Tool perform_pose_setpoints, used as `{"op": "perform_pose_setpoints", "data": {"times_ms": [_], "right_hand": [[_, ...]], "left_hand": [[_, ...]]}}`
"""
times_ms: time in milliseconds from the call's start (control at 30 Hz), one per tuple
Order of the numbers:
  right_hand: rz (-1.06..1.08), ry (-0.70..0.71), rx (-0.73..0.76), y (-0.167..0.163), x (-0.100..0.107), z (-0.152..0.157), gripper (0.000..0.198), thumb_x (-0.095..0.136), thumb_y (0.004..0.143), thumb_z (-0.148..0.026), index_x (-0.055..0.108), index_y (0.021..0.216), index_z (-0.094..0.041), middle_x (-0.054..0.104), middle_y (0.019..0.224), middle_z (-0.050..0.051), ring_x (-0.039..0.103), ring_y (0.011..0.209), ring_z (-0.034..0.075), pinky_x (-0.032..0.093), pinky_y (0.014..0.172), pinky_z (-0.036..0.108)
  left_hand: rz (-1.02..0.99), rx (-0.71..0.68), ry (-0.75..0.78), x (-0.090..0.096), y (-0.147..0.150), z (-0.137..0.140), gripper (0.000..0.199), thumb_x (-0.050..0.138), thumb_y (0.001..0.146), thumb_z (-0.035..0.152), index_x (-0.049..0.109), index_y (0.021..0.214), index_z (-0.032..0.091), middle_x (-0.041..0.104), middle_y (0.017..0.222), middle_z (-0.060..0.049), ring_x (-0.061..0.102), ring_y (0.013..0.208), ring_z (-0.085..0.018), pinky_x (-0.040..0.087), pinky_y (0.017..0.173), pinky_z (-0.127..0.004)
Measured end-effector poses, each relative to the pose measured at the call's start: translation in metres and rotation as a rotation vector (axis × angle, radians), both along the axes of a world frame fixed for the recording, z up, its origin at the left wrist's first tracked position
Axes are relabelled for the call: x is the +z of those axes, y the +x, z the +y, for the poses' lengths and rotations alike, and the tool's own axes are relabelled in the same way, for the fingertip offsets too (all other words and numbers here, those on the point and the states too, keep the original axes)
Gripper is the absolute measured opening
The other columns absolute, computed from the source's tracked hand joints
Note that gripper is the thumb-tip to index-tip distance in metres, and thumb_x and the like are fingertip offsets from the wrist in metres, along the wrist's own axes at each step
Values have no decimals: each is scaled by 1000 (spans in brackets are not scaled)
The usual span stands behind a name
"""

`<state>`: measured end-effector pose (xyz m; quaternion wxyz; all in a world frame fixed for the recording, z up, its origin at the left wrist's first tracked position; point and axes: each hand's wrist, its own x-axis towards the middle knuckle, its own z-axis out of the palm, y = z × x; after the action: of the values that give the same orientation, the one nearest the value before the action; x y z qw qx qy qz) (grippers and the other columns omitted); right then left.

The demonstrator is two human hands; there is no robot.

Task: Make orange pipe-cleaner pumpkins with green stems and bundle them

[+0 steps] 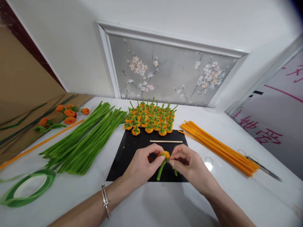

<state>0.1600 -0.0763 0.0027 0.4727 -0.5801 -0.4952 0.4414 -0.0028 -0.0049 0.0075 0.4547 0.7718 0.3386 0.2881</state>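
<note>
Above the black mat [132,157], my left hand [148,162] pinches a small orange pipe-cleaner flower [167,154] between thumb and finger. From its underside hang green pipe-cleaner ends [161,170]. On the flower's other side, my right hand [187,162] is closed, thumb and fingertips together at the green part; the exact grip is partly hidden by the fingers. A thin pale stick [166,141] lies across the mat just beyond both hands. Rows of similar orange flowers with upright green stems [149,116] stand at the mat's far edge.
Green pipe cleaners [87,142] lie in a bundle to the left, orange ones [220,148] to the right beside tweezers [266,170]. At the left are a green tape roll [50,183], a single orange pipe cleaner [44,142] and finished orange flowers [69,113]. A wall panel [165,72] rises behind.
</note>
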Motion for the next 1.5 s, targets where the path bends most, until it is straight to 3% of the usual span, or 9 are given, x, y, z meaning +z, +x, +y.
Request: {"op": "perform_pose_setpoints", "data": {"times_ms": [233, 433, 667, 1067, 1233, 1500], "right_hand": [[-33, -47, 89, 2, 1, -2, 6, 57, 80, -19, 55, 85, -18, 57, 70, -3, 47, 58, 8, 35, 52, 21], [-198, 20, 140, 5, 5, -4, 12, 52, 81, -13, 61, 87, -18, 56, 71, -2, 48, 63, 10, 36, 56, 22], [-259, 78, 160, 6, 8, -6, 16, 50, 81, -9, 58, 89, -20, 55, 73, -4, 48, 63, 10, 37, 56, 21], [-253, -10, 31, -1, 1, -2, 7, 58, 76, -16, 57, 81, -20, 63, 71, -4, 50, 60, 10, 36, 54, 22], [-66, -21, 9, -1, 1, -1, 7, 62, 76, -20, 55, 75, -18, 57, 61, -5, 45, 55, 8, 34, 51, 20], [376, -111, -81, -5, 3, 1, 31, 80, 66, -32, 53, 73, -17, 59, 59, -5, 56, 55, 8, 46, 56, 20]], "left_hand": [[-26, -7, -51, -5, 1, -2, 12, 54, 86, 25, 62, 83, 16, 64, 77, -1, 57, 72, -14, 43, 62, -23], [-160, -20, -226, -10, 5, 1, 11, 57, 84, 25, 58, 90, 15, 59, 73, 1, 54, 64, -11, 44, 61, -23], [-223, -65, -290, -8, 8, 1, 12, 56, 83, 24, 60, 81, 13, 57, 71, 0, 52, 62, -10, 43, 59, -23], [11, -51, 85, -5, 3, -1, 14, 52, 84, 17, 64, 79, 16, 66, 78, 0, 59, 71, -12, 44, 62, -21], [25, -67, 111, -6, 1, 0, 15, 52, 83, 15, 65, 76, 16, 66, 75, 0, 59, 69, -11, 42, 60, -20], [-54, -34, -96, -4, 1, -1, 11, 55, 82, 20, 63, 77, 15, 63, 72, 0, 55, 65, -12, 43, 59, -21]]}}
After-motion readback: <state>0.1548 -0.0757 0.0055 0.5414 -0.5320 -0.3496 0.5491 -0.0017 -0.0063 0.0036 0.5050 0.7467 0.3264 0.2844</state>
